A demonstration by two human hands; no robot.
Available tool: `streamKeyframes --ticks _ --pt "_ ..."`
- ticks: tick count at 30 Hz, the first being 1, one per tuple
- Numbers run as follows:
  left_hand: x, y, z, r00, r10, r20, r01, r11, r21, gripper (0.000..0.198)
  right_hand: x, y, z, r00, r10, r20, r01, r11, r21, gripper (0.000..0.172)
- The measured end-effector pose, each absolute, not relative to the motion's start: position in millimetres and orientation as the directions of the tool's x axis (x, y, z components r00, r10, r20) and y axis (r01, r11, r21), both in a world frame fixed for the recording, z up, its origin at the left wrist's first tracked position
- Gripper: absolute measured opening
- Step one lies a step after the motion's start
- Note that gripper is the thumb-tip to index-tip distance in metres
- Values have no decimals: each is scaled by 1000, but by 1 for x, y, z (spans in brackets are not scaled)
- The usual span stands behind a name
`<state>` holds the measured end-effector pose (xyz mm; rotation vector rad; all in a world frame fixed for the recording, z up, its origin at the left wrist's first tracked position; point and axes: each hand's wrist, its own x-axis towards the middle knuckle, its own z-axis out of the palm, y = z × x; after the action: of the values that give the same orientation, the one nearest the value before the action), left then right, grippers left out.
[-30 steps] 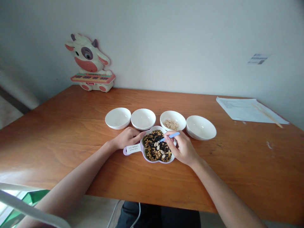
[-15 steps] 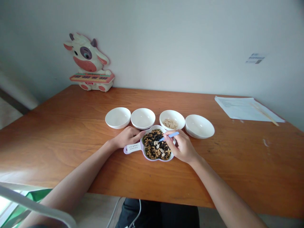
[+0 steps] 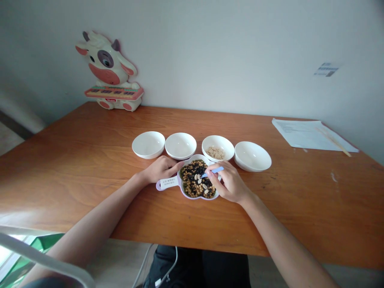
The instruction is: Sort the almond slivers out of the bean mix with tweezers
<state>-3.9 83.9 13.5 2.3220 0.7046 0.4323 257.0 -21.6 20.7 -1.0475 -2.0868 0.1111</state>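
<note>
A white, purple-edged dish (image 3: 186, 195) with rounded lobes and a labelled handle (image 3: 168, 183) sits in front of me, filled with dark and yellow-brown beans or grains. Several pale flat seeds (image 3: 199, 180) lie on top of them. My left hand (image 3: 162, 169) grips the dish's left rim, its thumb along the edge above the handle. In my right hand (image 3: 229, 182) are slim blue tweezers (image 3: 215, 170), pinched between thumb and fingers. Their tip points down-left among the pale seeds; whether it holds one is too small to tell.
Behind the dish stand white bowls in a row: far left (image 3: 148, 145), second (image 3: 181, 146), third (image 3: 213, 142) with pale seeds inside, and far right (image 3: 253, 156). A cow toy keyboard (image 3: 111, 76) stands back left. Papers (image 3: 303, 134) with chopsticks (image 3: 334, 142) lie back right.
The view has tilted slightly, so the table and bowls appear a little higher. Both hands keep their holds, and the tweezers' tip stays near the pale seeds.
</note>
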Motion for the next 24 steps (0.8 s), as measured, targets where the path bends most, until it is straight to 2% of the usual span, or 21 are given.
streamKeyframes --ticks 7,16,24 --pt "-4 85 11 801 584 132 358 -643 678 62 256 -21 17 -299 735 609 638 629 -445 8" --pt "-5 85 11 803 582 127 359 -644 676 62 257 -21 18 -200 734 649 683 580 -444 8" --pt "-4 83 15 783 614 96 392 -608 691 64 260 -22 22 -259 719 645 678 611 -409 8"
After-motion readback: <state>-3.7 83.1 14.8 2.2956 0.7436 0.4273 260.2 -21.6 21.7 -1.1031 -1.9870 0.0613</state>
